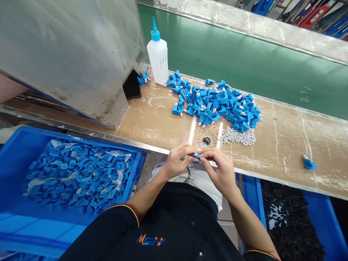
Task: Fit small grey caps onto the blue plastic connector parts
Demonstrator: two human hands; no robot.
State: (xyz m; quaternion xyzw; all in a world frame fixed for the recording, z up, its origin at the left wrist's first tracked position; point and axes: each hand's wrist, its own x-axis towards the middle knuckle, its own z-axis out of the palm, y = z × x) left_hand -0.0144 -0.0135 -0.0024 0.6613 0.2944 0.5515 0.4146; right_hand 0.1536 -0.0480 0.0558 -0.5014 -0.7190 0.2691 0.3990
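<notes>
Workbench (154, 125) topped with scuffed tan board stretches across the room, with a green panel (231, 54) along its far side and a dull steel hood (65, 58) crowding its left end. Two blue plastic crates sit below the near edge, probably placed so that each can be reached from the seat. The left crate (16, 174) is heaped with blue parts (78, 174) and scraps of white film, and the right crate (252, 203) holds a mass of black pieces (290, 221). On the board straight ahead lies a loose pile of blue connectors (214, 103), with a smaller heap of grey bits (237, 136) against its near right side, both within easy reach. A white squeeze bottle (158, 58) with a blue nozzle stands upright to the far left of the pile. A clear little dish (202, 145) sits just beyond the hands. The left hand (176, 161) and right hand (219, 172) are drawn close together over the near edge, neither spread. Their curled fingers pinch a small blue part (196, 156) between them, and most of it is hidden.
</notes>
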